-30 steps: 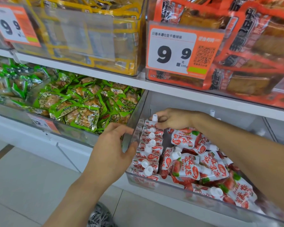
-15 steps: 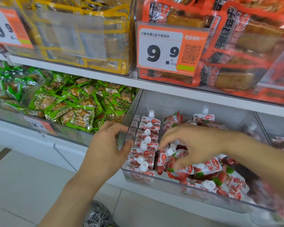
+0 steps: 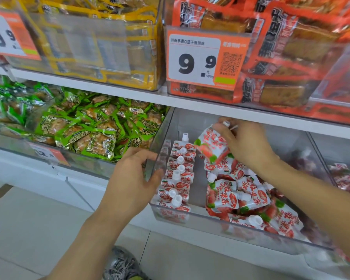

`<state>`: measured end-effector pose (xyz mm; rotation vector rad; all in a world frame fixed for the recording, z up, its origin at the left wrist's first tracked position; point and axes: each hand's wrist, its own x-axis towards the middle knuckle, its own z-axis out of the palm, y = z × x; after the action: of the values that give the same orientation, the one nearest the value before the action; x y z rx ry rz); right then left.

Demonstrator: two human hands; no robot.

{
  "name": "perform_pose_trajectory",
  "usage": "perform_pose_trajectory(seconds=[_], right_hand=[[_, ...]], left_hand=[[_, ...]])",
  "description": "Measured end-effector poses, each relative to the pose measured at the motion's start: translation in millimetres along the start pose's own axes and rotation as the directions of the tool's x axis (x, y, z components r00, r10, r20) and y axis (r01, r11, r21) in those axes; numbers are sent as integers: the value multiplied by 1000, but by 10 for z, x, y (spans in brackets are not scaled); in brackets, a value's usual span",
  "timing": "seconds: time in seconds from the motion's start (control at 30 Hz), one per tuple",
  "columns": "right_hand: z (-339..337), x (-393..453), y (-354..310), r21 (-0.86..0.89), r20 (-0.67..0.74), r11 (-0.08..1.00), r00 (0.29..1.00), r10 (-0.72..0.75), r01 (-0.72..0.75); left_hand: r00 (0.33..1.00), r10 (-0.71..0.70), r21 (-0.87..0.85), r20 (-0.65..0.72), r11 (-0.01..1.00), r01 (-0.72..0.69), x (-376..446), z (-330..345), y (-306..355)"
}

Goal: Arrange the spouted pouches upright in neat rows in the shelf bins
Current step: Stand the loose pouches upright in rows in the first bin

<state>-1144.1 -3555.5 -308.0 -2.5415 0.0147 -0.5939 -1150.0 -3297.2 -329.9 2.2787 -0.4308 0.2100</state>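
- Your right hand [image 3: 243, 145] grasps a spouted pouch [image 3: 211, 145] near its cap, lifted above the clear bin [image 3: 202, 216].
- Your left hand [image 3: 132, 181] clasps the bin's left wall, thumb inside.
- An upright pouch row [image 3: 179, 174] lines that wall; loose pouches [image 3: 249, 201] lie heaped to the right.

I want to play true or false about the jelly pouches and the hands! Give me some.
1. The right hand holds a pouch up above the bin. True.
2. The left hand holds a pouch too. False: it grips the clear bin's wall.
3. A neat row of pouches stands along the bin's left side. True.
4. The snack packs in the bin to the left are blue. False: they are green.
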Motion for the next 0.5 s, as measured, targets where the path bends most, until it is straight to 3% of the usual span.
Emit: perform_pose_trajectory(seconds=[0.1,0.17,0.27,0.5], right_hand=[[206,273,61,-93,37,977,980,194,-190],[391,414,113,-1,92,969,965,247,-248],[669,520,161,191,274,956,947,166,-223],[620,636,193,214,609,953,792,41,-215]], left_hand=[[1000,-1,6,-5,1000,1,-5,-1,-8],[1000,4,1,-11,1000,-4,-7,-3,-12],[1000,4,2,-15,1000,-4,-13,-3,-16],[1000,-2,7,-1,1000,2,-12,-3,-25]])
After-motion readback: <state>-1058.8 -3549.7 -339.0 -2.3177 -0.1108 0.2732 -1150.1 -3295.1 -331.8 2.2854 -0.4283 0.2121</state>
